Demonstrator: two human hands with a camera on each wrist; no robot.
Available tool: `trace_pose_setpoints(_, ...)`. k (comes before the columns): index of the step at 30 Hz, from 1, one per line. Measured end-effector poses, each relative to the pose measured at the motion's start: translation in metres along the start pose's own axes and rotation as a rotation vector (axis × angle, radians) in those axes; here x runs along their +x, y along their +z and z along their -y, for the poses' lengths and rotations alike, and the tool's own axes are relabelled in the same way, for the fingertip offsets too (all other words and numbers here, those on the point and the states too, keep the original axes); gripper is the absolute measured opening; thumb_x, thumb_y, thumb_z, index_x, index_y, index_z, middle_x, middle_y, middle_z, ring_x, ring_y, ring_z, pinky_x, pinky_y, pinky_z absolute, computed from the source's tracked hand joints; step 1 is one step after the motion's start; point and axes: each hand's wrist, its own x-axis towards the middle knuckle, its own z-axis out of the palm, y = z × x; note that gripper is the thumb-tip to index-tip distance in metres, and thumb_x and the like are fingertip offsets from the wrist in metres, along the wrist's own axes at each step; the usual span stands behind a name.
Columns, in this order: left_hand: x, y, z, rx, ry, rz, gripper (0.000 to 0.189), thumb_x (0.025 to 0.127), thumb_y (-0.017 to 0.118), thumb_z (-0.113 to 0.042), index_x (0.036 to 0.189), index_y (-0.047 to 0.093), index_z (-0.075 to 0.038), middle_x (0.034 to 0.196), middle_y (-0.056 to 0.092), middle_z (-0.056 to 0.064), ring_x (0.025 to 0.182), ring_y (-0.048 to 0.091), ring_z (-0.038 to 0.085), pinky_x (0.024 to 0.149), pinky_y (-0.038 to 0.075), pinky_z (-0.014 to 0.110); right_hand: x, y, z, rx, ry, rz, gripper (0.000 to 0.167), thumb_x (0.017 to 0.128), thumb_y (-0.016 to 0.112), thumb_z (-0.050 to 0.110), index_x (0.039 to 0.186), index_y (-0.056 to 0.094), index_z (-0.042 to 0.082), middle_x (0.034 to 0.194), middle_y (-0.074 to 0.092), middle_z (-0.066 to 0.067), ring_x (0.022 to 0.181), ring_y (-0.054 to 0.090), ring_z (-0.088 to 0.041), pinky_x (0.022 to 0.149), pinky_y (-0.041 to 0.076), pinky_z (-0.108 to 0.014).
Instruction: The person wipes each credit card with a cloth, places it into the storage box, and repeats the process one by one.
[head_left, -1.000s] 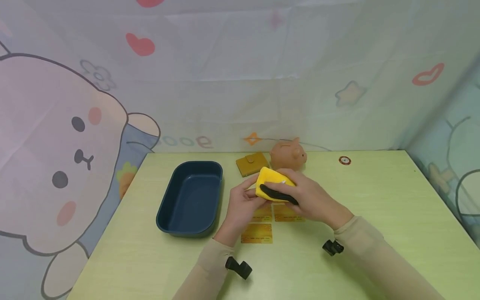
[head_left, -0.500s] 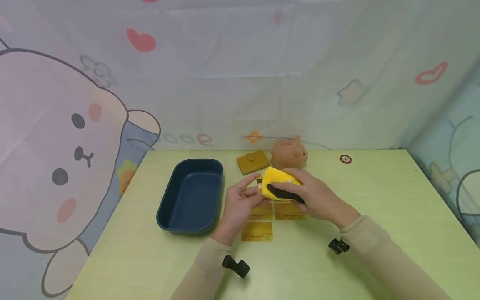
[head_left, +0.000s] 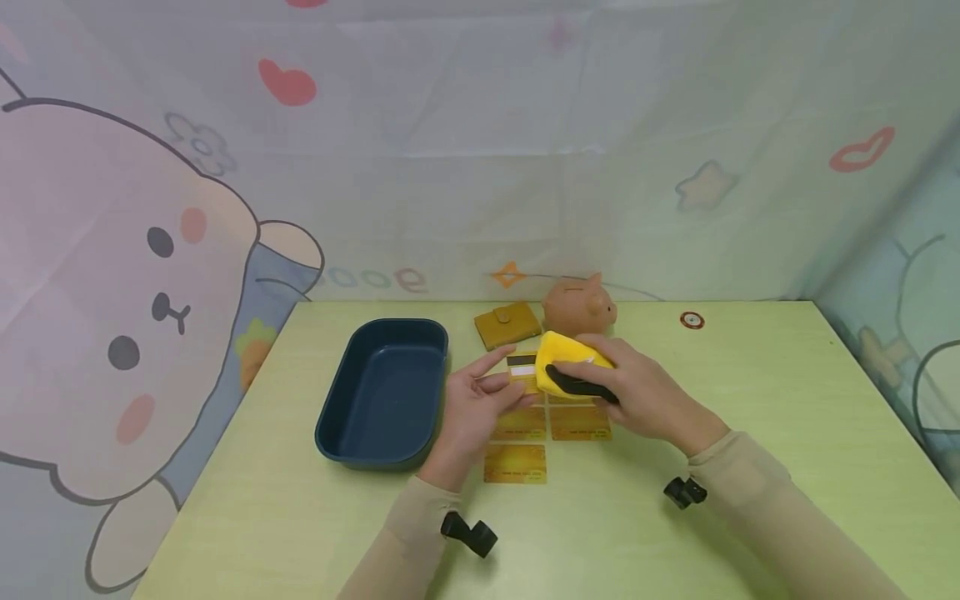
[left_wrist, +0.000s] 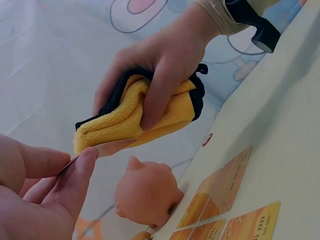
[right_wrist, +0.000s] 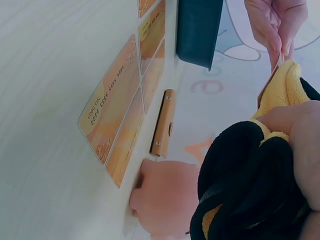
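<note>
A gold bank card (head_left: 522,372) is pinched by its left end between the thumb and fingers of my left hand (head_left: 471,410), held up above the table. Its striped back faces the head camera. My right hand (head_left: 647,390) grips a folded yellow towel (head_left: 557,354) with black edging, thumb across the fold. The towel lies against the card and covers its right end in the head view. From the left wrist view, the card's edge (left_wrist: 112,146) runs along the underside of the plush towel (left_wrist: 107,127).
Several gold cards (head_left: 515,463) lie in rows beneath the hands. A dark blue bin (head_left: 324,433) stands to the left. Behind are a mustard wallet (head_left: 506,325) and a pink piggy bank (head_left: 576,307). Farther right lies a small red-and-white disc (head_left: 692,320), near the cloth backdrop (head_left: 480,208).
My right hand and the towel have slid to the right along the card, uncovering its dark stripe and white strip. The left hand has shifted slightly left, still pinching the card.
</note>
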Motion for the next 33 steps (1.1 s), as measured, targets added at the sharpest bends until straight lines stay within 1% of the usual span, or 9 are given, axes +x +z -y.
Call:
trace_pose_setpoints(5, -0.001, -0.002, -0.002, -0.016, 0.014, -0.026, 0.055, 0.093, 0.071, 0.012, 0.144, 0.063, -0.007, 0.100, 0.077, 0.027, 0.078, 0.079, 0.023, 0.085, 0.065, 0.041, -0.003, 0.001, -0.003, -0.015, 0.008, -0.016, 0.072, 0.075, 0.087, -0.006, 0.138, 0.067, 0.024, 0.142, 0.056, -0.021, 0.113, 0.061, -0.039, 0.087, 0.060, -0.054)
trace_pose_setpoints(14, -0.005, -0.008, -0.010, 0.027, 0.027, -0.014, 0.056, 0.093, 0.072, 0.010, 0.144, 0.063, -0.010, 0.089, 0.077, 0.018, 0.080, 0.079, 0.024, 0.086, 0.064, 0.044, -0.005, 0.000, -0.010, -0.066, 0.028, -0.044, 0.076, 0.075, 0.090, -0.003, 0.141, 0.064, 0.023, 0.141, 0.056, -0.022, 0.109, 0.062, -0.041, 0.084, 0.061, -0.055)
trace_pose_setpoints(18, -0.006, -0.011, -0.011, 0.067, 0.023, -0.020, 0.057, 0.093, 0.072, 0.011, 0.145, 0.063, -0.011, 0.091, 0.077, 0.023, 0.084, 0.079, 0.025, 0.086, 0.064, 0.044, -0.004, -0.001, -0.012, -0.091, 0.046, -0.063, 0.079, 0.074, 0.090, -0.004, 0.143, 0.062, 0.024, 0.140, 0.057, -0.023, 0.108, 0.063, -0.043, 0.083, 0.061, -0.056)
trace_pose_setpoints(22, -0.005, -0.014, -0.013, 0.136, 0.024, -0.021, 0.057, 0.093, 0.073, 0.009, 0.146, 0.062, -0.011, 0.096, 0.077, 0.026, 0.088, 0.079, 0.030, 0.085, 0.065, 0.043, -0.003, -0.005, -0.013, -0.085, 0.101, -0.065, 0.079, 0.076, 0.090, -0.004, 0.144, 0.061, 0.024, 0.143, 0.055, -0.024, 0.111, 0.062, -0.044, 0.081, 0.061, -0.057)
trace_pose_setpoints(25, -0.006, -0.017, -0.016, 0.197, 0.028, -0.019, 0.056, 0.094, 0.072, 0.007, 0.145, 0.062, -0.012, 0.096, 0.078, 0.022, 0.089, 0.078, 0.035, 0.085, 0.065, 0.042, -0.002, -0.008, -0.013, -0.057, 0.148, -0.053, 0.080, 0.077, 0.088, -0.006, 0.145, 0.060, 0.024, 0.145, 0.052, -0.025, 0.115, 0.060, -0.044, 0.080, 0.061, -0.058)
trace_pose_setpoints(28, -0.006, -0.022, -0.020, 0.238, 0.034, -0.029, 0.053, 0.093, 0.072, 0.007, 0.141, 0.065, -0.013, 0.088, 0.073, 0.013, 0.088, 0.077, 0.037, 0.085, 0.065, 0.043, 0.000, -0.012, -0.012, -0.023, 0.186, -0.040, 0.081, 0.078, 0.087, -0.006, 0.147, 0.058, 0.024, 0.145, 0.051, -0.025, 0.117, 0.059, -0.043, 0.081, 0.061, -0.058)
trace_pose_setpoints(30, -0.006, -0.026, -0.025, 0.249, 0.037, -0.038, 0.051, 0.093, 0.072, 0.008, 0.139, 0.066, -0.013, 0.087, 0.066, 0.009, 0.086, 0.077, 0.037, 0.086, 0.065, 0.045, 0.000, -0.014, -0.012, -0.002, 0.205, -0.043, 0.080, 0.079, 0.085, -0.007, 0.148, 0.058, 0.024, 0.145, 0.051, -0.024, 0.117, 0.059, -0.042, 0.081, 0.061, -0.058)
trace_pose_setpoints(32, -0.006, -0.031, -0.032, 0.264, 0.042, -0.051, 0.050, 0.092, 0.072, 0.008, 0.137, 0.068, -0.012, 0.088, 0.059, 0.006, 0.083, 0.077, 0.032, 0.085, 0.065, 0.047, 0.001, -0.016, -0.012, 0.017, 0.220, -0.056, 0.078, 0.080, 0.084, -0.007, 0.148, 0.058, 0.023, 0.144, 0.051, -0.023, 0.116, 0.060, -0.041, 0.082, 0.061, -0.057)
trace_pose_setpoints(33, -0.006, -0.034, -0.036, 0.275, 0.045, -0.058, 0.049, 0.092, 0.072, 0.008, 0.137, 0.068, -0.013, 0.091, 0.060, 0.005, 0.082, 0.077, 0.029, 0.085, 0.065, 0.046, 0.001, -0.017, -0.012, 0.025, 0.227, -0.063, 0.077, 0.081, 0.083, -0.006, 0.148, 0.058, 0.023, 0.143, 0.051, -0.022, 0.115, 0.060, -0.041, 0.082, 0.061, -0.057)
